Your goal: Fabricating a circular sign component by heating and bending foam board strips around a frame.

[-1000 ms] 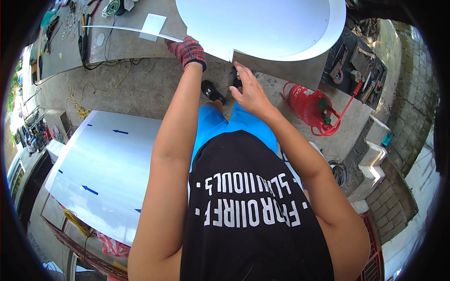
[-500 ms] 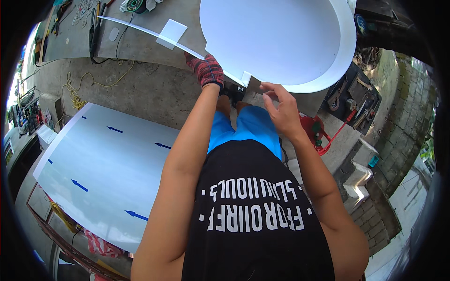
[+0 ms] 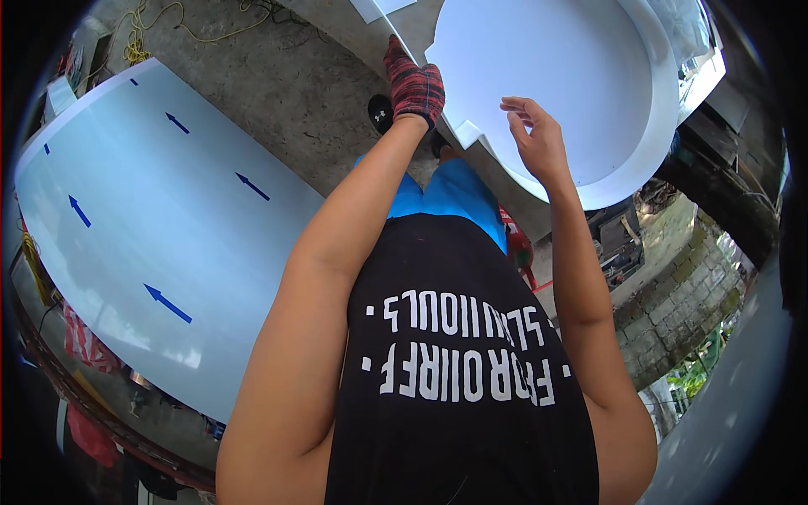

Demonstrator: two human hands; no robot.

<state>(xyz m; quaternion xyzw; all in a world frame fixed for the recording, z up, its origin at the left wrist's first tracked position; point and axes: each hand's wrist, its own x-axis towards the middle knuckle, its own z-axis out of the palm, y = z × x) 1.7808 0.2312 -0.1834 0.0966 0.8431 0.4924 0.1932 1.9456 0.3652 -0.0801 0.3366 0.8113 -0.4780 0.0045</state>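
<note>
My left hand (image 3: 417,88), in a red and black knitted glove, is closed around a thin white strip (image 3: 394,27). Beyond the glove, the strip seems to run on toward a small white tab (image 3: 468,135) at the near edge of a large round white piece (image 3: 555,63); whether they are joined I cannot tell. My bare right hand (image 3: 540,141) hovers over that piece's near part, fingers stretched and slightly bent, thumb apart, with nothing held. A flat white rectangle (image 3: 383,7) crosses the strip at the top edge.
At left lies a large pale curved sheet (image 3: 168,227) with blue arrows on it. A yellow cord (image 3: 139,34) trails over the concrete floor (image 3: 278,80). Behind my right forearm is a red object (image 3: 515,240). Clear plastic wrap (image 3: 683,29) sits beyond the round piece.
The view has turned, so the scene sits differently. My right hand has moved from beside the tab to over the round piece. My left hand keeps its hold on the strip.
</note>
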